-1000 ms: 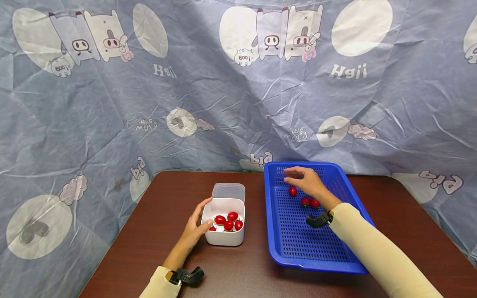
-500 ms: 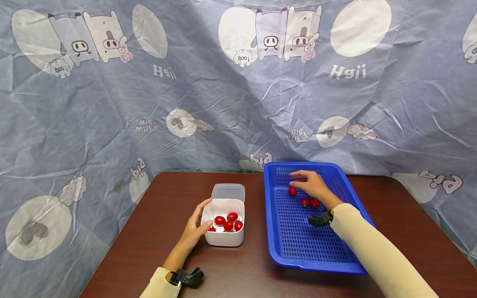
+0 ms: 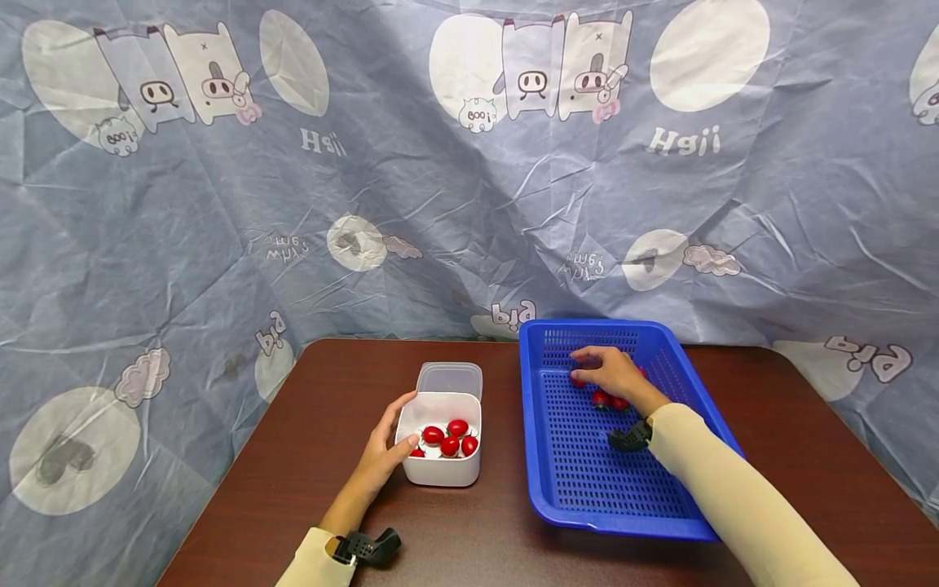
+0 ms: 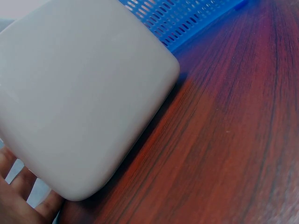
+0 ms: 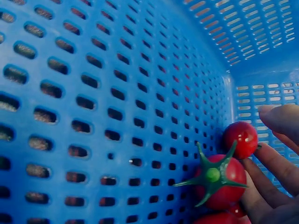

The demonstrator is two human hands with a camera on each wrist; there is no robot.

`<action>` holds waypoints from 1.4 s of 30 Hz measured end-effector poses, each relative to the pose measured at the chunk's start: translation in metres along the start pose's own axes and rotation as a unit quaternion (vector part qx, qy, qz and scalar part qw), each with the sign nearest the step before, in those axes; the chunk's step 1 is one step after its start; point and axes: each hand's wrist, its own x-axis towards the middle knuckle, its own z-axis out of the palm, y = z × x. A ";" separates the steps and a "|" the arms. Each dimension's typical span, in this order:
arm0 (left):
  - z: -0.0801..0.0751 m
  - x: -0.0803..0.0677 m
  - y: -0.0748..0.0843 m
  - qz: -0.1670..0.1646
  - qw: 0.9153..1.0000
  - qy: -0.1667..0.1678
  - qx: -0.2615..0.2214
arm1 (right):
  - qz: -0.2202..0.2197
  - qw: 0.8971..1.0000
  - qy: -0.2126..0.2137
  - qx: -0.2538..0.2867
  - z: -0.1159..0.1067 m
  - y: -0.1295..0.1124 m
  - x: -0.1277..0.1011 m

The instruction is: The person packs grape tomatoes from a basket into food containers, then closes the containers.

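Note:
My right hand (image 3: pixel 610 371) is down inside the blue perforated basket (image 3: pixel 596 477), its fingers curled over a small cherry tomato (image 3: pixel 575 381). In the right wrist view the fingertips (image 5: pixel 279 119) close on that round tomato (image 5: pixel 240 138); a bigger one with a green calyx (image 5: pixel 219 181) lies beside it on the basket floor (image 5: pixel 93 93). Two more tomatoes (image 3: pixel 610 400) sit by my wrist. My left hand (image 3: pixel 385 447) holds the left side of a white container (image 3: pixel 443 471) with several tomatoes (image 3: pixel 449 436) in it. The left wrist view shows the container wall (image 4: pixel 79 93) and my fingers (image 4: pixel 18 200).
The container's clear lid (image 3: pixel 450 378) lies open behind it. Both containers stand on a dark brown wooden table (image 3: pixel 308 424), the basket to the right. A wrinkled blue cartoon-print cloth (image 3: pixel 411 212) hangs behind and around the table.
My right hand has moved right and down from above the basket's far end onto the tomatoes. The left hand and the white container have stayed put.

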 end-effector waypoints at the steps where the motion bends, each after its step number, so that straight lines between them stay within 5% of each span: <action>1: 0.000 0.000 0.000 -0.001 1.000 0.002 0.000 | -0.003 1.000 -0.002 -0.003 0.001 0.001 0.000; 8: 0.001 -0.001 0.003 -0.002 1.000 0.004 0.003 | -0.035 0.998 -0.006 -0.043 0.005 0.003 -0.001; 19: -0.001 -0.001 0.004 0.001 1.000 0.000 -0.002 | -0.024 0.997 -0.023 -0.066 0.005 0.001 -0.002; 28: 0.005 -0.002 0.034 -0.003 1.000 -0.006 0.006 | -0.031 0.996 -0.022 -0.082 0.009 0.002 -0.001; 42: 0.008 -0.002 0.038 -0.011 1.000 -0.004 0.009 | -0.037 0.994 -0.025 -0.101 0.005 0.004 0.000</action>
